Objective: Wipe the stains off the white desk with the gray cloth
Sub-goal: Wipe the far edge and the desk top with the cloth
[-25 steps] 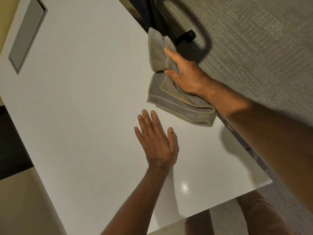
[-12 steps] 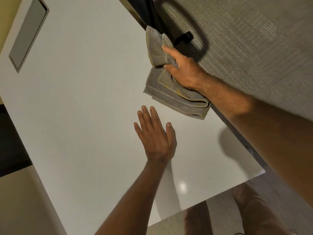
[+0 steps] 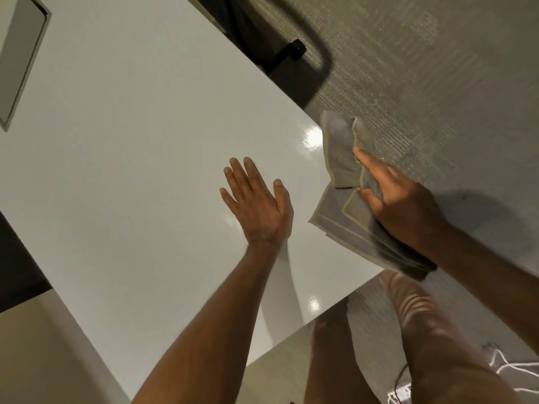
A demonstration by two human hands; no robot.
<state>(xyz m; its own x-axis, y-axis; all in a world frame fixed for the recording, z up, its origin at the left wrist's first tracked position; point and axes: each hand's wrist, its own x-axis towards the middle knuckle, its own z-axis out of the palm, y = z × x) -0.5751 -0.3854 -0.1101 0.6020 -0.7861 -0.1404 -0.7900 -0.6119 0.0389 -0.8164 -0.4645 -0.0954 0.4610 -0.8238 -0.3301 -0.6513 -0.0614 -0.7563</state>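
The white desk (image 3: 131, 170) fills most of the view, glossy, with no stain that I can make out. My right hand (image 3: 402, 202) presses the folded gray cloth (image 3: 347, 220) onto the desk's right edge, near its front corner; part of the cloth hangs past the edge. My left hand (image 3: 258, 202) lies flat on the desk surface just left of the cloth, fingers spread, holding nothing.
A grey rectangular cable hatch (image 3: 20, 53) is set into the desk at the far left. A black chair base (image 3: 288, 52) stands on the grey carpet (image 3: 423, 68) beyond the right edge. My legs (image 3: 431, 345) and white cables (image 3: 513, 368) show below the front edge.
My right hand has slid the cloth along the right edge toward me, to the near corner. The left hand has stayed flat on the desk.
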